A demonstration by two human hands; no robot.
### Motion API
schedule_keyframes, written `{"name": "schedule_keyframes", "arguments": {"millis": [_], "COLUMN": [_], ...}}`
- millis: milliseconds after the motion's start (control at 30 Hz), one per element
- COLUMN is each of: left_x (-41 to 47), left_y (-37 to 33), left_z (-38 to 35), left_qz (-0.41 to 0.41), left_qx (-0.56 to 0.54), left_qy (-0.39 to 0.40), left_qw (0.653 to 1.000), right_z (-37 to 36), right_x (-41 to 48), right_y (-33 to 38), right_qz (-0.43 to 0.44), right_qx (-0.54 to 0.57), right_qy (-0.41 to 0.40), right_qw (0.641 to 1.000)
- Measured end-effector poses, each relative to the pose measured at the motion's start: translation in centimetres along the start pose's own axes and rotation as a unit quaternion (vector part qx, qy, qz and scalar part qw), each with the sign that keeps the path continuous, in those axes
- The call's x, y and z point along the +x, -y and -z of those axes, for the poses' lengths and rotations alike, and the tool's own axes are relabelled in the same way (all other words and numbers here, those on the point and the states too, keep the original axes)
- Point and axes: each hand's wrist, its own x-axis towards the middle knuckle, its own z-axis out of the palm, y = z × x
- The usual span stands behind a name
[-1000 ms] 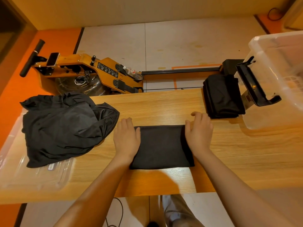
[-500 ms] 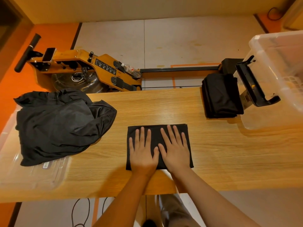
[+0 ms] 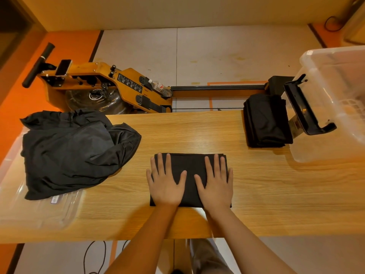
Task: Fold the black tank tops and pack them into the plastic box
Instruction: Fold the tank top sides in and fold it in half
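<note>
Pressing one folded tank top (image 3: 190, 171), left hand (image 3: 166, 187) and right hand (image 3: 216, 187) lie flat-fingered.

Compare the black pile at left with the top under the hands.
The pile is crumpled and larger; the top is a flat, neat rectangle. The pile lies untouched; left hand and right hand press flat on the top. Both are black fabric on the table.

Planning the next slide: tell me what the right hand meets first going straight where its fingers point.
Nothing, it seems: the right hand, flat on the folded top, points over bare table to the far edge. The stack lies right of that line.
</note>
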Motion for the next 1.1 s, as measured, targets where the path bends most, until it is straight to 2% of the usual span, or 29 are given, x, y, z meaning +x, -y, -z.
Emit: {"name": "schedule_keyframes", "arguments": {"millis": [100,200,267,333,400,500,600,700,767,833,967,1033,1100], "left_x": [1.5,2.2,1.2,-0.8,-2.5,-2.7,-0.6,3.6,6.3,7.2,3.2,0.5,-1.2], "left_y": [1.1,1.4,0.3,-1.3,-2.4,-2.1,-1.0,0.1,0.5,0.5,-1.1,-1.9,-2.0], "left_z": [0.7,1.3,1.5,1.0,0.2,-0.5,-0.3,1.0,2.4,3.4,2.4,0.9,0.1], "left_qz": [-0.032,-0.064,-0.072,-0.077,-0.048,-0.023,-0.115,-0.276,-0.332,-0.33,-0.257,-0.196,-0.187], "left_qx": [-0.012,-0.032,-0.029,-0.029,-0.043,-0.05,0.003,0.074,0.096,0.101,0.046,0.024,0.014], "left_qy": [-0.003,-0.033,-0.047,-0.037,-0.025,-0.028,-0.001,0.044,0.049,0.023,-0.001,-0.002,0.015], "left_qw": [0.999,0.997,0.996,0.996,0.998,0.998,0.993,0.957,0.937,0.938,0.965,0.98,0.982], "right_z": [0.5,1.7,2.4,2.3,1.5,0.5,0.4,0.5,0.8,1.5,2.6,2.1,1.3], "right_x": [-0.5,-0.4,0.4,1.2,2.0,2.8,2.0,-0.5,-2.2,-2.8,0.4,2.3,3.2], "right_y": [-1.6,-2.6,-1.7,0.1,1.1,0.0,-1.3,-1.3,-1.2,-1.0,0.3,0.5,-0.1], "right_qz": [-0.056,-0.061,-0.014,0.088,0.176,0.176,0.101,0.034,0.004,0.002,0.109,0.16,0.196], "right_qx": [0.014,0.029,0.035,0.029,0.01,-0.021,-0.024,-0.027,-0.031,-0.025,-0.005,-0.019,-0.039], "right_qy": [0.011,0.0,-0.026,-0.019,0.004,0.034,0.024,0.022,0.017,0.002,-0.023,-0.001,0.028], "right_qw": [0.998,0.998,0.999,0.996,0.984,0.984,0.994,0.999,0.999,1.0,0.994,0.987,0.979]}}
